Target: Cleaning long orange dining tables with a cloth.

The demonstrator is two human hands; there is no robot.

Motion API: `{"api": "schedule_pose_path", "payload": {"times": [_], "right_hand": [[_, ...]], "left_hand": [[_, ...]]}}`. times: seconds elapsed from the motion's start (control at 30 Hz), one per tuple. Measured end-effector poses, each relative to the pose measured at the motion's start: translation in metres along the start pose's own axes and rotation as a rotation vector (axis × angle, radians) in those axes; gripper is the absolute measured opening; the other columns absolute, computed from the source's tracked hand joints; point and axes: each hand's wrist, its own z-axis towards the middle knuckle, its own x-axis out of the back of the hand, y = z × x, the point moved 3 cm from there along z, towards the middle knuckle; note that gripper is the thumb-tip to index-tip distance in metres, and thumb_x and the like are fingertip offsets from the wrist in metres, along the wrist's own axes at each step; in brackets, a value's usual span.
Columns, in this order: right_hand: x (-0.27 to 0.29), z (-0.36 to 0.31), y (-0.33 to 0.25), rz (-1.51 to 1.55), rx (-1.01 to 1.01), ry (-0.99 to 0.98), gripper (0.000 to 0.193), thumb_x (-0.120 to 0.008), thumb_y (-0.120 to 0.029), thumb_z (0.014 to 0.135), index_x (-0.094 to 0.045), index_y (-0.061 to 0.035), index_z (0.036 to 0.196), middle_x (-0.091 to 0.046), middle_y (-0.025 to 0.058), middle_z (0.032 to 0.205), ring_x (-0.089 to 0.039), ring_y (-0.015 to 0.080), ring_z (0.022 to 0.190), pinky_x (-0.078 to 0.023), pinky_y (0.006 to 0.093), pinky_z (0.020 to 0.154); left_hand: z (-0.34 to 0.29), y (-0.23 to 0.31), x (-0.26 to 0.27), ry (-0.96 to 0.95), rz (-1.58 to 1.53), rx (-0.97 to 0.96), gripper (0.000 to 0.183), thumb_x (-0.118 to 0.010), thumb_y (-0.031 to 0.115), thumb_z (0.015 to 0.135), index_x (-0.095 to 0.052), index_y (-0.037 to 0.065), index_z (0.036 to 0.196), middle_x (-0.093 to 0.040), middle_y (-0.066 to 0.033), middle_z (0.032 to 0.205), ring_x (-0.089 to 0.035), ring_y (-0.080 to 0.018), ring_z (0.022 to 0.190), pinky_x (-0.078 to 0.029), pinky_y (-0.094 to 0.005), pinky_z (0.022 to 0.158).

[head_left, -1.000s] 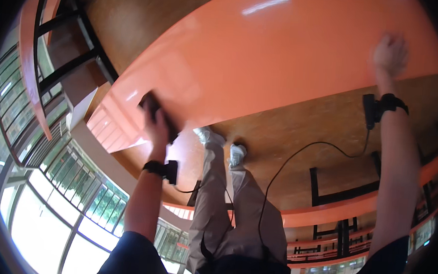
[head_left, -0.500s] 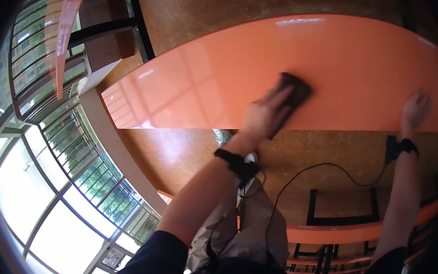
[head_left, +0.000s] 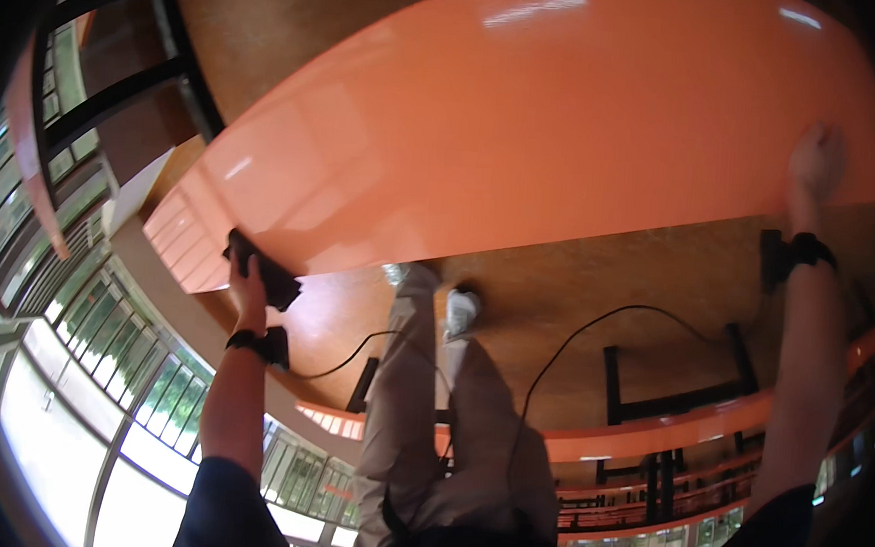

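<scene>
My left hand (head_left: 247, 287) grips a dark folded cloth (head_left: 275, 282) at the near left edge of a long orange table (head_left: 526, 129). The cloth lies partly over the tabletop's edge, and its far end sticks out past it. My fingers are wrapped over its left part. Far to the right, my right hand (head_left: 818, 164) is at the tabletop near its right end. It is somewhat blurred, with the fingers curled in like a loose fist, and nothing shows in it. Each wrist carries a black strap with a small dark box.
A thin black cable (head_left: 594, 328) runs from my body toward my right wrist, and another goes to the left one. Behind me is an orange bench (head_left: 628, 441) with black legs. Railings and bright windows (head_left: 57, 431) stand at the left. A black frame (head_left: 185, 68) stands beyond the table's left end.
My left hand has swept the cloth from the middle of the table to its near left edge. The view has shifted and turned; my right hand stays near the table's right end.
</scene>
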Motion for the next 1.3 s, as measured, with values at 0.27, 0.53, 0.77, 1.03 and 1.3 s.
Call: {"api": "schedule_pose_path", "payload": {"times": [0.27,0.53,0.77,1.03,1.3], "right_hand": [[0.021,-0.010,-0.022,-0.141,0.329,-0.017,0.057,-0.039,-0.042,0.098,-0.039,-0.0053,0.141,-0.038,0.0171,0.146,-0.035,0.0331,0.134,-0.030,0.0463,0.109],[0.022,-0.030,-0.031,0.270,0.399,0.184,0.059,-0.046,-0.042,0.096,-0.038,-0.0035,0.140,-0.034,0.0143,0.149,-0.029,0.0305,0.139,-0.024,0.0488,0.109],[0.031,-0.032,-0.040,0.331,0.410,0.152,0.060,-0.049,-0.039,0.095,-0.036,-0.0045,0.142,-0.032,0.0138,0.150,-0.028,0.0306,0.139,-0.024,0.0487,0.108],[0.034,-0.037,-0.035,0.245,0.377,0.124,0.062,-0.050,-0.039,0.093,-0.035,-0.0042,0.142,-0.032,0.0144,0.150,-0.028,0.0299,0.139,-0.024,0.0480,0.108],[0.025,-0.037,-0.054,0.324,0.372,0.140,0.064,-0.050,-0.042,0.092,-0.037,-0.0040,0.141,-0.032,0.0136,0.150,-0.029,0.0285,0.138,-0.024,0.0468,0.109]], "left_hand": [[-0.070,0.129,-0.053,-0.042,-0.007,-0.431,0.048,-0.059,0.014,0.090,-0.047,-0.002,0.134,-0.054,-0.0252,0.129,-0.054,-0.0395,0.117,-0.043,-0.0404,0.098],[-0.134,0.355,-0.125,-0.149,-0.127,-0.721,0.046,-0.063,0.007,0.085,-0.053,0.000,0.129,-0.050,-0.0279,0.132,-0.051,-0.0392,0.122,-0.044,-0.0404,0.099],[-0.152,0.508,-0.181,-0.445,-0.076,-1.024,0.049,-0.070,0.015,0.079,-0.057,0.013,0.126,-0.049,-0.0109,0.138,-0.064,-0.0337,0.098,-0.056,-0.0384,0.077],[-0.075,0.496,-0.160,-0.245,-0.138,-1.094,0.052,-0.068,0.020,0.083,-0.053,0.010,0.132,-0.055,-0.0169,0.130,-0.062,-0.0344,0.106,-0.052,-0.0392,0.086],[0.112,0.486,-0.182,-0.373,0.086,-0.733,0.033,-0.062,0.036,0.081,-0.072,0.015,0.105,-0.069,-0.0174,0.095,-0.066,-0.0346,0.091,-0.052,-0.0410,0.082]]}}
